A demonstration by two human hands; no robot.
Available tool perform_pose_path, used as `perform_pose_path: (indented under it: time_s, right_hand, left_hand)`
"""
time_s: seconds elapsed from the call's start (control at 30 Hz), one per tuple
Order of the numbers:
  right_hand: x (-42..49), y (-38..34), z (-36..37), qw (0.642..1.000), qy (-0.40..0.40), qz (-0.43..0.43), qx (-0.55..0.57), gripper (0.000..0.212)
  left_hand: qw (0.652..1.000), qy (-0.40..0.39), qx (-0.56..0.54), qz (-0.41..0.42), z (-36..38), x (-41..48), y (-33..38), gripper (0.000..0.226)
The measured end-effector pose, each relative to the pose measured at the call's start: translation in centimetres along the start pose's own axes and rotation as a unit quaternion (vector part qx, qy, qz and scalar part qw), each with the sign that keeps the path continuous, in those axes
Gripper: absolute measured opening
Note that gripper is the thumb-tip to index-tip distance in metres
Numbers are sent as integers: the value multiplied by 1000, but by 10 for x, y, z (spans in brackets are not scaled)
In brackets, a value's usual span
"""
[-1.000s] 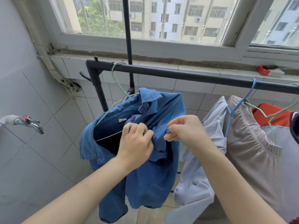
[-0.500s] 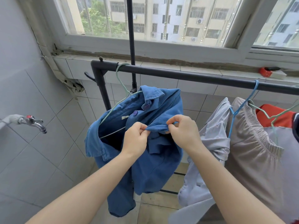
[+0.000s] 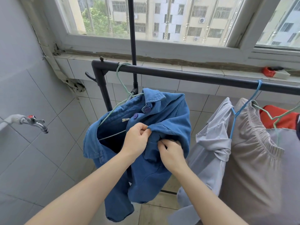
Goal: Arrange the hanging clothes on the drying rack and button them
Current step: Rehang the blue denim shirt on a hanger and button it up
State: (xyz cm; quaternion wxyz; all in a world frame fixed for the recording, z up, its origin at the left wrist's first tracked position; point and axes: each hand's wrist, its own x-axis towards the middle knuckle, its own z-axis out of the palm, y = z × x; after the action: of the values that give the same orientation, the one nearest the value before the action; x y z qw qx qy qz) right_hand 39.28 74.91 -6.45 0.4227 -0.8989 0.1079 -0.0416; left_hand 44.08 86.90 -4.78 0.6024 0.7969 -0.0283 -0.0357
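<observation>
A blue buttoned jacket (image 3: 170,114) hangs on a pale green hanger (image 3: 121,82) at the left end of the black drying rack's bar (image 3: 203,78). Two purple buttons (image 3: 147,109) near its collar are fastened. My left hand (image 3: 136,140) pinches a fold of the jacket's front edge just below them. Lower and to the right, my right hand (image 3: 172,153) grips the front placket, its fingers curled into the cloth. What lies under its fingers is hidden.
Right of the jacket hang a light grey garment (image 3: 211,143) on a blue hanger (image 3: 243,109), beige elastic-waist trousers (image 3: 253,151) and an orange item (image 3: 276,117). A tap (image 3: 34,121) sticks out of the tiled left wall. A red and white object (image 3: 276,73) lies on the window sill.
My right hand has dropped from the upper fold down to the placket below. My left hand stays on the fold. The view has shifted slightly closer.
</observation>
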Motion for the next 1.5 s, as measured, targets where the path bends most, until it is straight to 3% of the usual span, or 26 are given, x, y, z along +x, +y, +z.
perform_pose_path:
  time_s: [0.13,0.3,0.4,0.5,0.63,0.7,0.83,0.9,0.97,1.03,1.07,1.13,1.2,1.27,1.33,1.5]
  right_hand:
    - [-7,-5,4,993,-1,62,100,52]
    - [-21,-9,14,998,66,21,3,51]
    - [-14,-5,5,997,24,66,-36,33]
    - [-9,2,-3,994,13,107,-32,11]
    - [-13,4,-2,994,50,85,-51,16]
    - [-13,3,-1,994,85,51,-47,12]
    - [-10,6,-3,987,148,12,-64,26]
    - [-11,6,-2,982,163,-8,-89,26]
    - [-12,6,0,977,179,-32,-113,24]
    - [-14,5,4,976,177,-52,-119,21]
    - [-15,5,6,977,166,-57,-117,21]
    - [-18,6,10,982,132,-58,-120,24]
    - [-26,10,13,982,119,-62,-130,24]
    - [-34,17,15,980,124,-76,-136,24]
    - [-38,24,16,982,119,-52,-134,25]
    - [-31,32,12,992,94,87,-14,26]
  left_hand:
    - [998,25,54,6,3,5,2,18]
    - [984,34,176,5,11,10,4,19]
    - [994,2,103,-25,13,13,6,20]
    - [992,-22,-34,-118,14,15,3,19]
    - [966,-37,-149,-208,16,16,4,23]
    - [963,-41,-161,-211,17,14,5,26]
    - [965,-67,-142,-210,22,10,5,21]
    - [976,-89,-94,-174,23,8,7,15]
    - [991,-123,1,-56,23,7,12,24]
    - [975,-168,130,67,25,9,19,47]
    - [961,-174,188,106,28,11,22,48]
    - [948,-163,246,120,31,22,28,15]
    - [962,-150,222,52,34,32,28,24]
    - [979,-139,112,-102,37,38,27,23]
    - [968,-134,21,-213,38,38,27,17]
    - [961,-128,-7,-246,37,39,23,19]
